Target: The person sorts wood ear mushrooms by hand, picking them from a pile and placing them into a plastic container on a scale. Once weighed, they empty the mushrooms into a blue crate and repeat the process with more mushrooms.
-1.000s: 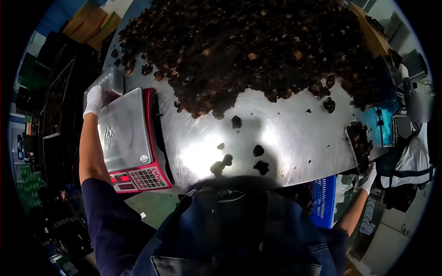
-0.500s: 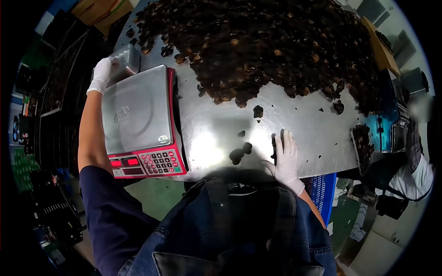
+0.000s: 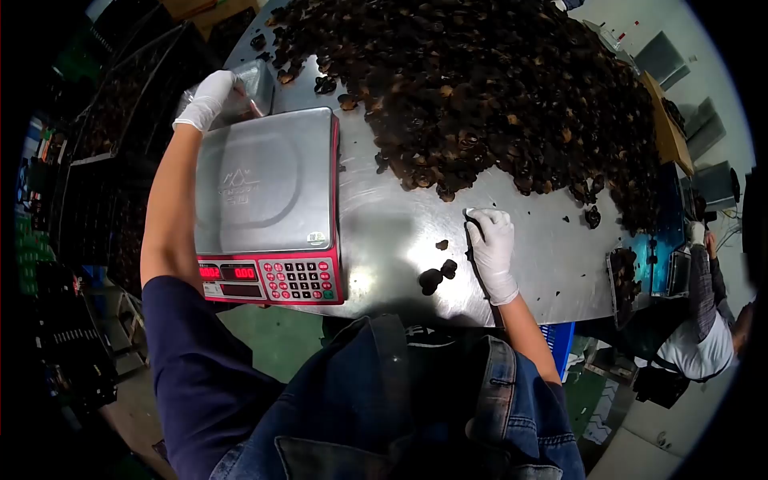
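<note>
My left hand [image 3: 212, 98], in a white glove, reaches beyond the scale to a clear plastic container [image 3: 258, 84]. Its fingers are bent together at the container's near side; what they grip is hidden. On the metal table, my right hand [image 3: 494, 254], also gloved, rests with curled fingers. Its fingertips cover the place where a dark mushroom-like piece lay, and I cannot see what is in them. A few loose dark pieces [image 3: 430, 281] lie left of this hand. The red and silver scale [image 3: 268, 184] has a bare plate, and its display shows red digits.
A large heap of dark, wrinkled mushroom-like pieces [image 3: 512, 88] covers the far part of the metal table [image 3: 376, 240]. Dark racks [image 3: 104, 120] stand at left. At right are a cardboard box [image 3: 666, 120], a blue device [image 3: 668, 216] and another person [image 3: 704, 336].
My right hand has moved forward over the table, and its spread fingers have curled in. My left hand stays by the clear container. The whole view has shifted slightly.
</note>
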Available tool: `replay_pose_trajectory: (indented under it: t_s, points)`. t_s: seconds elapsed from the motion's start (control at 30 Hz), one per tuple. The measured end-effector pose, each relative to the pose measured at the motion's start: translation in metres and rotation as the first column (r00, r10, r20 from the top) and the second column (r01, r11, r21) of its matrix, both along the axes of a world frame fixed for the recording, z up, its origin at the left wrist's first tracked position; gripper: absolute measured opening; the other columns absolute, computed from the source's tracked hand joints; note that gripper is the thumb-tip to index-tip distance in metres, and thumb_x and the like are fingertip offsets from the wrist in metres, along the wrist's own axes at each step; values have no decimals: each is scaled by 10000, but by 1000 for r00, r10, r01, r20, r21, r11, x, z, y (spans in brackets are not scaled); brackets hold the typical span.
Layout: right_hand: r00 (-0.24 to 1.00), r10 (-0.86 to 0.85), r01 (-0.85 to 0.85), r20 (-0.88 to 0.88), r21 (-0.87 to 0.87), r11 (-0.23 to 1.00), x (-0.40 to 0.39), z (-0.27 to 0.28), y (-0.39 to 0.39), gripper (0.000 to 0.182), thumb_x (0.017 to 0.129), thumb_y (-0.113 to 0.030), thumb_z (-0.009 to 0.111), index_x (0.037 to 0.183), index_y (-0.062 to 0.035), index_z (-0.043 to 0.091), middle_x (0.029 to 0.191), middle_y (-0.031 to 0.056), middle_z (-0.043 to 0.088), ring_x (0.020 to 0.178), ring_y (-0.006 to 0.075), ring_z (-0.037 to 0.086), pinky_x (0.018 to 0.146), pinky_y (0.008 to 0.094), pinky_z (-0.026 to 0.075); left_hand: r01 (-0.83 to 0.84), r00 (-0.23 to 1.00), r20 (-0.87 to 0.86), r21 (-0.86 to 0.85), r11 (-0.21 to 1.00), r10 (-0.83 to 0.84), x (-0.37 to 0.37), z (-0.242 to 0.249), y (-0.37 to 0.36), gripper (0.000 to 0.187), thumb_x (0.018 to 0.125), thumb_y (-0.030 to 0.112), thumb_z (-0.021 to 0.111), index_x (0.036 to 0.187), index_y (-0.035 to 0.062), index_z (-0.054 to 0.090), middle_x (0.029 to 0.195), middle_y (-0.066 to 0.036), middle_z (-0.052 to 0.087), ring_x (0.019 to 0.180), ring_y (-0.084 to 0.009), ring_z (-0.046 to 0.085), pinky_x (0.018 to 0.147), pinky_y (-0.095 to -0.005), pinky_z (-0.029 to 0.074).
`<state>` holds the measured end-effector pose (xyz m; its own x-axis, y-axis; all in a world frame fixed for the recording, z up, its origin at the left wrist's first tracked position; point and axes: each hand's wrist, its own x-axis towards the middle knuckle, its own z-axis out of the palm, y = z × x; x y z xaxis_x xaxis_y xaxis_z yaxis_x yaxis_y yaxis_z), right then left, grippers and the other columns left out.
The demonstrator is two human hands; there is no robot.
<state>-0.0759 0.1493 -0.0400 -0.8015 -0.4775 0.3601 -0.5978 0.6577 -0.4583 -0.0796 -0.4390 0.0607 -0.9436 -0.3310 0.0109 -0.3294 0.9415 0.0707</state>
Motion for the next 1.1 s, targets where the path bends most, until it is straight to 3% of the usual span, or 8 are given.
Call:
replay_pose_trajectory:
  t_s: [0.03, 0.2, 0.37, 0.57, 0.63, 0.77, 0.9, 1.1]
  points:
    - [1000, 23, -24, -12, -80, 997, 3, 3, 1, 185, 824, -112, 677, 1006, -81, 693, 967, 75, 642, 985, 285, 563, 881, 403, 430, -214, 965, -92, 267, 940, 246, 0, -1, -5, 171, 751, 37, 678, 907, 58, 748, 898, -150, 721, 810, -293, 695, 762, -320, 521]
    - [983, 179, -177, 44, -43, 983, 31, 13, 7, 304, 760, -220, 762, 1038, -124, 684, 1065, 69, 628, 1070, 284, 557, 923, 413, 414, 83, 780, -553, -373, 924, -293, 67, 50, 96, 138, 757, 31, 672, 884, 84, 668, 851, -77, 654, 821, -296, 634, 783, -390, 512]
    - [953, 279, -293, 116, 133, 947, 61, 10, 8, 730, 677, -503, 800, 1281, -147, 596, 1328, 100, 509, 1293, 294, 428, 1072, 463, 276, 128, 805, -427, -553, 823, -413, 164, 38, 216, 349, 661, 46, 702, 990, 121, 613, 856, -45, 542, 818, -234, 550, 737, -373, 453]
    - [997, -3, 6, 73, -41, 999, 38, 39, 27, 467, 795, -171, 739, 1236, -67, 625, 1167, 148, 594, 1127, 325, 537, 960, 403, 433, 202, 901, -359, -150, 968, -244, 197, 28, 289, 509, 756, 138, 735, 1241, 82, 589, 1136, -87, 623, 976, -273, 587, 850, -381, 465]
    - [965, -178, 186, 191, -26, 982, 22, 22, 53, 487, 770, -182, 782, 1220, -68, 638, 1144, 133, 608, 1086, 305, 573, 922, 379, 469, 365, 897, -347, 239, 900, -272, 189, 16, 318, 539, 725, 112, 769, 1234, 77, 596, 1110, -111, 653, 973, -305, 627, 820, -411, 503]
    - [924, -57, 17, 378, 108, 994, 16, 39, 70, 860, 592, -277, 915, 1346, -89, 546, 1035, 61, 553, 911, 206, 588, 819, 301, 506, 342, 920, -59, 606, 718, -388, 151, -24, 383, 806, 771, 283, 795, 1440, 55, 408, 1330, -190, 500, 1132, -343, 585, 877, -420, 533]
    - [923, 27, -129, 383, 241, 962, 34, 34, 61, 910, 561, -306, 911, 1359, -125, 513, 1120, 73, 556, 1004, 229, 638, 864, 322, 543, 390, 915, -129, 528, 754, -383, 115, -88, 419, 658, 825, 278, 743, 1396, 110, 462, 1217, -163, 518, 1043, -327, 590, 800, -407, 539]
    - [885, 75, -83, 459, -3, 997, 46, 15, 31, 600, 724, -137, 782, 1284, -112, 567, 1119, 106, 586, 891, 293, 657, 765, 367, 538, 472, 881, -327, 542, 695, -343, 102, -108, 432, 281, 856, 199, 684, 1099, 95, 591, 968, -118, 525, 886, -297, 592, 725, -405, 510]
